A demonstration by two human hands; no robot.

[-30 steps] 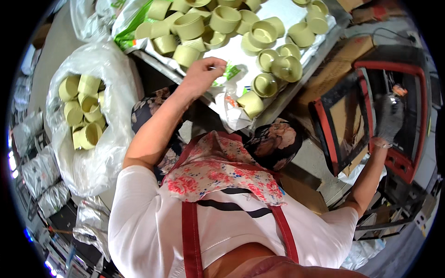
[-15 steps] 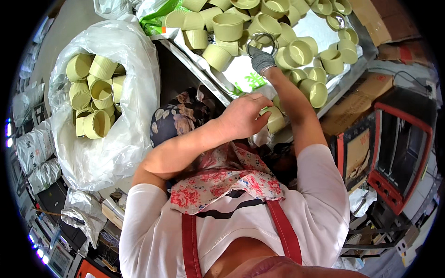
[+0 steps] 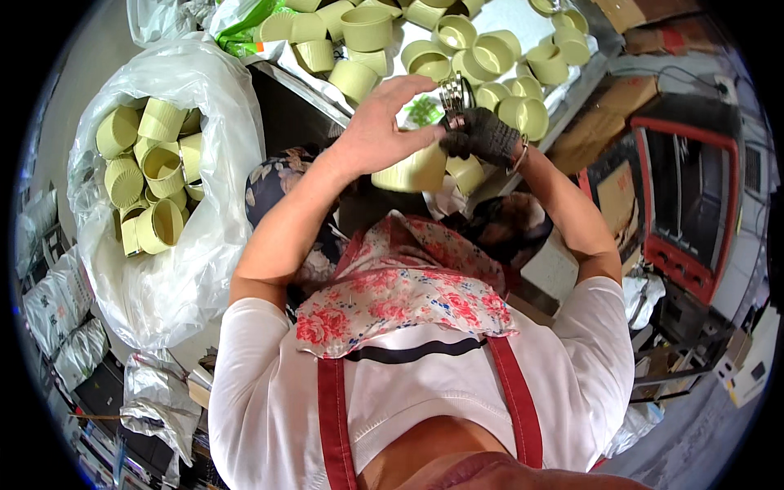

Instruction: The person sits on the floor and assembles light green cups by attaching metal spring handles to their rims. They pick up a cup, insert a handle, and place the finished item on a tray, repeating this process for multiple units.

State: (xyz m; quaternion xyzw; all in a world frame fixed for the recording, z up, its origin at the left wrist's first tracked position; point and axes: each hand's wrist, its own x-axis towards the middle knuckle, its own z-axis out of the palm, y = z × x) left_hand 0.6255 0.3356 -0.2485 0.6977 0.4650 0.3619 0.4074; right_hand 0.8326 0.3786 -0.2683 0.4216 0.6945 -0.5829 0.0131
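My gloved right hand is closed around a shiny metal ring-shaped piece, which stands up from its fingers. My bare left hand is to the left of that piece, its thumb and fingers spread apart toward the metal. Just below the left thumb is a pale yellow-green ribbed cup, slightly blurred. Its upper right edge is close to the gloved fingertips; what supports it cannot be made out. Another such cup is beneath the right hand.
Several more cups lie on a white-lined metal tray ahead. At left, a clear plastic bag holds several cups. A red-framed oven-like appliance and cardboard boxes stand at right.
My right hand has drawn back from among the cups toward me, bringing the metal piece. My left hand has moved forward and opened toward it. A cup now shows between them.
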